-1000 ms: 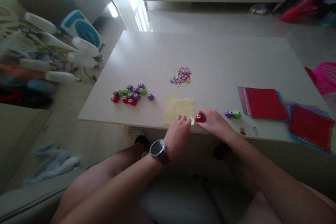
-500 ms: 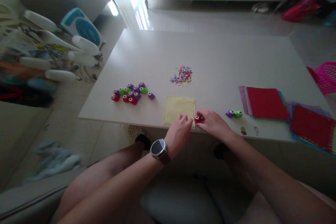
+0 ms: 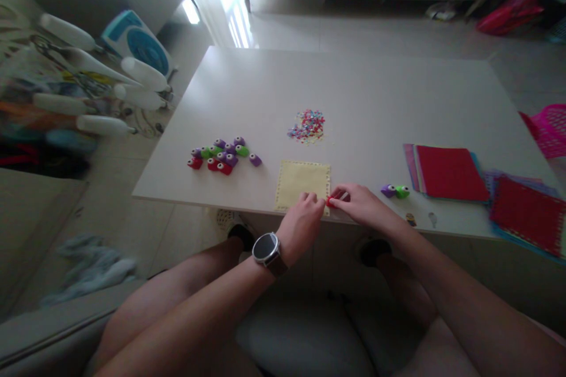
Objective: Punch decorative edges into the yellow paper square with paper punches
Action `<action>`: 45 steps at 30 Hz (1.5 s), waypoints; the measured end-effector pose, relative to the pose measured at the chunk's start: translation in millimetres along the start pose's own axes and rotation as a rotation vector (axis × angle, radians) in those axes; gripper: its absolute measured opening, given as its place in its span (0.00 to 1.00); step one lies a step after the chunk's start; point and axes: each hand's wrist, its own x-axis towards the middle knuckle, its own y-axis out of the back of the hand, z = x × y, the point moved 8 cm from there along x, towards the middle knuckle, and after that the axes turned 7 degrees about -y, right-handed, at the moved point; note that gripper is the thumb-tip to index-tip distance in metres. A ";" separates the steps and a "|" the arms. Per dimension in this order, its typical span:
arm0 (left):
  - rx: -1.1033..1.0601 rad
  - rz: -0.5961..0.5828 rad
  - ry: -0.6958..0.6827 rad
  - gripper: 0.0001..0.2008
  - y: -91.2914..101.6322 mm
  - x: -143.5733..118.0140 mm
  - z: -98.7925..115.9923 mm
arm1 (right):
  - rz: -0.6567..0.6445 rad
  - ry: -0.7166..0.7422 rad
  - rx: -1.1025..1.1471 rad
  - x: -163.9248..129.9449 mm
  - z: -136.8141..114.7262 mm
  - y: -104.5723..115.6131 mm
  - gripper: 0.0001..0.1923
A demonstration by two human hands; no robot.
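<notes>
A square yellow sheet [image 3: 303,179] with small cut-outs along its edges lies at the table's front edge. My left hand [image 3: 305,212], with a watch on its wrist, has curled fingers gripping the sheet's lower right corner. At that corner my right hand [image 3: 356,203] is closed on a small red craft punch [image 3: 329,201], which sits against the sheet's right edge. The fingers hide most of the punch. To the right stand a purple punch [image 3: 388,191] and a green punch [image 3: 402,192], side by side.
Several punches [image 3: 224,156] in red, purple and green cluster on the left of the white table [image 3: 375,100]. Colourful confetti [image 3: 309,125] lies behind the yellow sheet. At right are a stack of coloured sheets [image 3: 453,172], a second stack [image 3: 528,212] and two small stickers [image 3: 410,220].
My right fingers have closed further over the red punch, covering its white eye-like button that showed before. My left hand and the yellow sheet stay almost in place.
</notes>
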 end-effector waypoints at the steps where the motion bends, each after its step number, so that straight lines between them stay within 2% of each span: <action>1: -0.001 -0.002 -0.002 0.09 0.1 -0.1 0.3 | -0.001 -0.003 0.006 -0.1 -0.4 0.1 0.03; 14: 0.005 -0.034 -0.026 0.10 -0.2 -1.8 2.0 | 0.070 0.028 0.061 3.0 -1.7 -1.2 0.02; 18: 0.086 -0.048 -0.096 0.12 -1.9 -0.9 5.8 | 0.073 0.050 0.086 5.4 -0.5 -2.8 0.02; 21: 0.059 -0.022 -0.100 0.17 0.6 -1.6 5.4 | 0.065 0.049 0.091 7.9 0.9 -3.5 0.01; 25: -0.103 0.027 -0.064 0.27 5.2 -4.2 1.4 | 0.045 0.017 0.102 13.2 3.0 -3.5 0.04; 29: -0.172 0.043 -0.061 0.31 5.4 -5.0 -1.4 | 0.019 -0.015 0.127 21.8 6.1 -4.3 0.04; 35: -0.142 0.034 -0.077 0.30 0.3 -3.2 -3.0 | -0.043 -0.076 0.124 33.9 11.5 -7.4 0.03; 39: -0.100 0.017 -0.102 0.28 -2.3 -2.7 2.3 | -0.031 -0.116 0.093 38.3 13.1 -7.3 0.02; 45: -0.075 0.007 -0.063 0.28 -3.0 -2.9 5.9 | -0.040 -0.122 0.114 38.8 12.4 -9.1 0.04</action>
